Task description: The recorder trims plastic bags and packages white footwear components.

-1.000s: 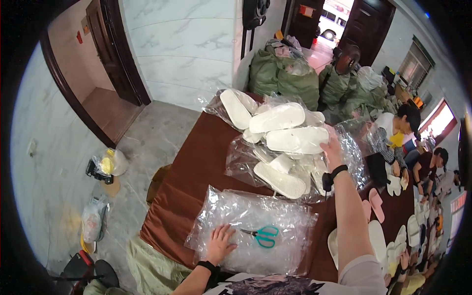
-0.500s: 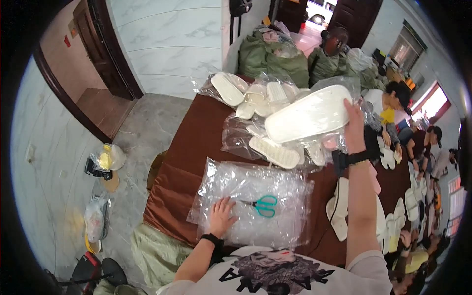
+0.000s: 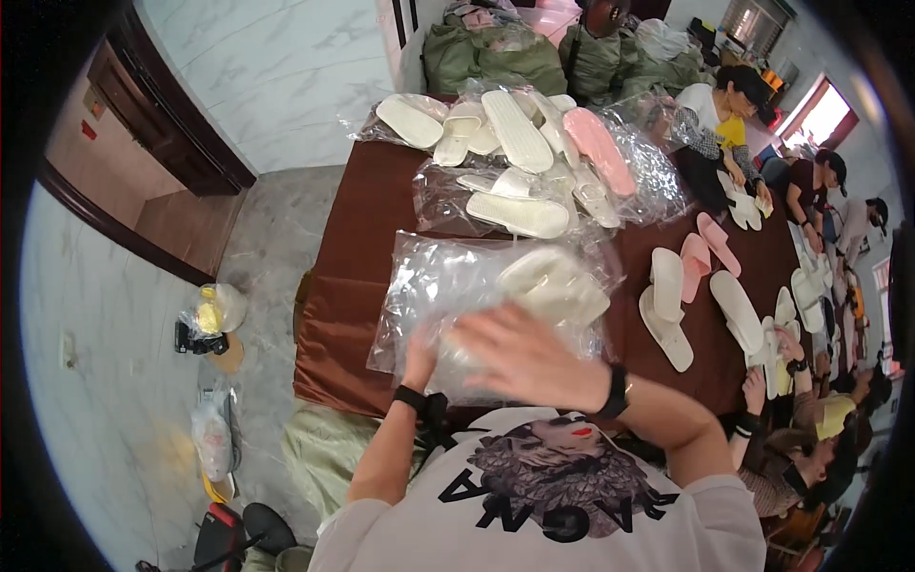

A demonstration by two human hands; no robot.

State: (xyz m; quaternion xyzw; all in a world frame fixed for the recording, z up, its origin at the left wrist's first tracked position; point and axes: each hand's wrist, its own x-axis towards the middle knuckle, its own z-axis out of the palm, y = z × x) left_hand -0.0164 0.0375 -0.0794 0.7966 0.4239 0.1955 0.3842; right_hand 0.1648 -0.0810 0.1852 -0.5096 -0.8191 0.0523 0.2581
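A stack of clear plastic bags lies on the brown-covered table in front of me. On its right part rests a white slipper, blurred; whether plastic covers it I cannot tell. My right hand reaches across the bags just in front of the slipper, fingers stretched out and smeared by motion, with nothing seen in them. Close beside its fingertips, at the near left of the stack, is my left hand. Its fingers are blurred and partly hidden against the plastic. The teal-handled scissors are out of sight.
Bagged white slippers and a pink slipper form a pile at the far side. Loose white slippers and pink ones lie to the right. Co-workers line the table's right side. Green sacks stand behind.
My right hand has come down from the far pile to the bag stack, and a white slipper now lies there. My left hand has shifted slightly. The scissors have gone from view.
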